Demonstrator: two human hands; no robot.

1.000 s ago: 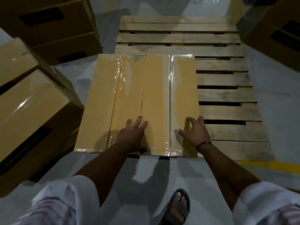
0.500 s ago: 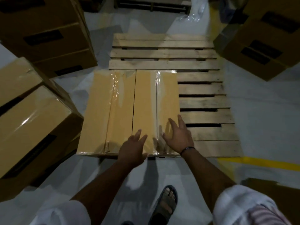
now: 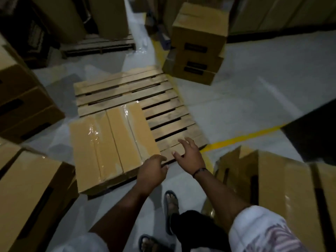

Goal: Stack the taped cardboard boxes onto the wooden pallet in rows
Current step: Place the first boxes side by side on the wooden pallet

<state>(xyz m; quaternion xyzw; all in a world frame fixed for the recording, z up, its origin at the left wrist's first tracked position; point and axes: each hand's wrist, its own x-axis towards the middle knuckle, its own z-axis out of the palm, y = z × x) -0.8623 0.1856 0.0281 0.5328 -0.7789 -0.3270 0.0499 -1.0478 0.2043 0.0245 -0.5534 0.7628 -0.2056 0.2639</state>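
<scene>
Dim warehouse, looking down. Reference for all positions: wooden pallet (image 3: 163,113) on the grey floor (image 3: 254,99).

Found one taped box (image 3: 112,142) lying flat on the near-left part of the pallet. Glossy clear tape in long strips over its top, a flap seam down the middle. Remaining slats bare: the far rows and the whole right side.

Noted left hand (image 3: 152,170) at the pallet's near edge, right by the box's near-right corner, fingers loosely bent, gripping nothing. Contact with that corner: cannot tell. Noted right hand (image 3: 189,157) over the pallet's near-right corner, fingers spread apart and slack, holding nothing, clear of the box. Round the right wrist, dark band (image 3: 199,170).

Just beyond the pallet's far-right corner: stack of brown boxes (image 3: 198,46), three high, dark labels on the sides. Right of the pallet, past its near edge: large box (image 3: 283,188) with tape glinting on top. Left of the pallet: stacked cartons (image 3: 21,99). Off its near-left corner: another big carton (image 3: 31,197) with a dark slot in its side. Past the far edge, well apart: second pallet (image 3: 98,46) loaded with tall cartons. On the floor, yellow line (image 3: 241,139) running rightward from the pallet's near-right corner. Also on the floor, two sandalled feet (image 3: 171,202), just short of the pallet's near edge.
</scene>
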